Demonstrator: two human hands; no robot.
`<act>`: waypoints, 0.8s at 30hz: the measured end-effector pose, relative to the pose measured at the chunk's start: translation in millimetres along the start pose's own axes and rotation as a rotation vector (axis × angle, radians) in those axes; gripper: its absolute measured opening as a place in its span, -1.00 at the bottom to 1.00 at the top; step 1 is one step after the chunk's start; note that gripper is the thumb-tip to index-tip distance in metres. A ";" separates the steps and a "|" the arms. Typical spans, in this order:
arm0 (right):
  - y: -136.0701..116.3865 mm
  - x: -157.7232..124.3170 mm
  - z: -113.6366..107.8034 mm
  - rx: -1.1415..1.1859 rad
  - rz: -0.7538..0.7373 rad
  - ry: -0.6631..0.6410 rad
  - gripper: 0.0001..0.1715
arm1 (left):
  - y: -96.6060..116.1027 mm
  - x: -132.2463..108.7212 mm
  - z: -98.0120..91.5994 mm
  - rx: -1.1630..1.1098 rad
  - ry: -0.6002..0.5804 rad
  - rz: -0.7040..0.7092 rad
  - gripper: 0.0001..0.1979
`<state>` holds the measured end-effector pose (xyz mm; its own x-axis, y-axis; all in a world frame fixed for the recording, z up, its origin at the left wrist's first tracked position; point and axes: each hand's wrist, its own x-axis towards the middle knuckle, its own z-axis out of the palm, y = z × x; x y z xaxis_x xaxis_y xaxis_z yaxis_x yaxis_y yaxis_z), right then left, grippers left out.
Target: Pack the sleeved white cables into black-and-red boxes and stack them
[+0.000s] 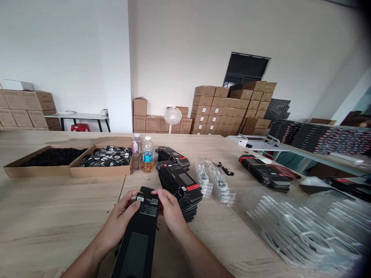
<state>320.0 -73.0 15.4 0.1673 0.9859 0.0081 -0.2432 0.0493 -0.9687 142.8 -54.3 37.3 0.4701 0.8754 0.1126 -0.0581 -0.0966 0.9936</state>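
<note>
A long black printed packaging box (142,227) lies between my two hands, its far end raised toward the table's middle. Its upper face carries a white barcode label, small print and a dark window panel. My left hand (123,214) grips the left edge, thumb on top by the barcode. On the right edge near the far end, my right hand (171,210) pinches the box with its thumb; its other fingers are mostly hidden. Just beyond my right hand stands a stack of flat black and red boxes (179,181), with another banded stack (172,156) behind it.
Two cardboard trays (100,171) hold small dark pieces at the left. Two plastic bottles (147,154) stand beside them. Bagged white cables (222,187) lie right of the stack, and a larger cable heap (301,235) fills the near right. Another box stack (265,172) sits farther right.
</note>
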 end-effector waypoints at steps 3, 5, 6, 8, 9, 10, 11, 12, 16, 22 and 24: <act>-2.9 4.4 -7.1 -0.019 -0.014 0.043 -0.47 | 2.3 -1.8 0.4 -0.004 -0.065 -0.014 -0.62; -5.8 5.7 -10.5 -0.059 -0.024 0.019 -0.54 | 2.6 -2.7 -0.3 -0.005 -0.098 -0.028 -0.61; -7.0 6.0 -11.7 -0.069 -0.037 0.012 -0.58 | 2.5 -3.1 -0.8 0.000 -0.106 -0.030 -0.62; -8.6 6.2 -13.1 -0.061 -0.064 0.015 -0.63 | 2.3 -3.5 -1.6 0.019 -0.115 -0.021 -0.63; -8.9 6.1 -13.5 -0.050 -0.065 0.012 -0.63 | 2.4 -3.6 -1.8 0.031 -0.120 -0.013 -0.64; -9.0 5.9 -13.8 -0.032 -0.052 0.003 -0.63 | 2.7 -3.8 -1.8 0.039 -0.130 -0.006 -0.65; -8.8 5.6 -14.1 -0.010 -0.026 -0.008 -0.63 | 3.1 -4.0 -1.6 0.045 -0.148 -0.001 -0.66; -8.5 5.0 -14.3 0.015 0.007 -0.019 -0.61 | 3.6 -4.3 -1.2 0.050 -0.173 0.005 -0.66; -7.8 1.4 -14.7 0.094 0.151 -0.071 -0.53 | 2.8 -6.3 0.9 0.099 -0.250 0.045 -0.67; -12.7 -2.6 -15.1 0.067 0.188 -0.138 -0.59 | -9.9 -10.3 0.7 0.125 -0.209 -0.039 -0.49; -13.9 -2.3 -15.6 0.031 0.149 -0.132 -0.62 | -12.2 -10.7 0.9 0.146 -0.192 -0.048 -0.45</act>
<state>337.9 -78.5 25.0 0.0013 0.9949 -0.1004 -0.2860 -0.0959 -0.9534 139.3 -62.9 23.9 0.6285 0.7762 0.0505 0.0892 -0.1365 0.9866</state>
